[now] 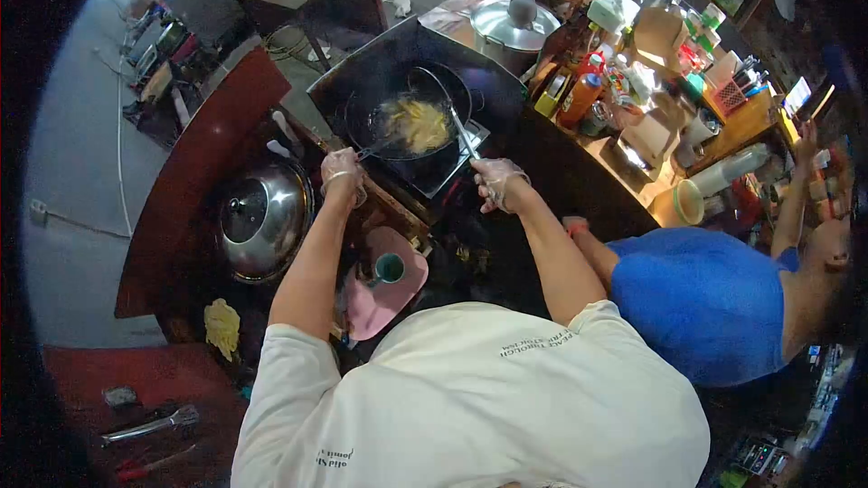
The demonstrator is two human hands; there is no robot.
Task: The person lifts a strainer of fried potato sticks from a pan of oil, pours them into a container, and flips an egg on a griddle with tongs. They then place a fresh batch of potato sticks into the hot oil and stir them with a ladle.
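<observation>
A dark wok [358,131] sits on the stove with pale yellow pieces of food [418,125] frying in it. My right hand [500,183], in a clear plastic glove, is closed round the handle of a long metal skimmer [464,134]. Its round, hoop-like end leans at the far side of the wok. Gloved the same way, my left hand [344,172] is closed at the wok's near left side. From its fingers a thin metal handle [369,153] runs toward the food; I cannot tell whether it belongs to a tool or to the wok.
A domed lidded pot [264,221] stands left, a pink tray [405,262] with a cup nearer me. Behind the stove is a large lidded pot [514,29]. Bottles and boxes crowd the right counter [624,172]. A person in blue [701,298] is close on my right.
</observation>
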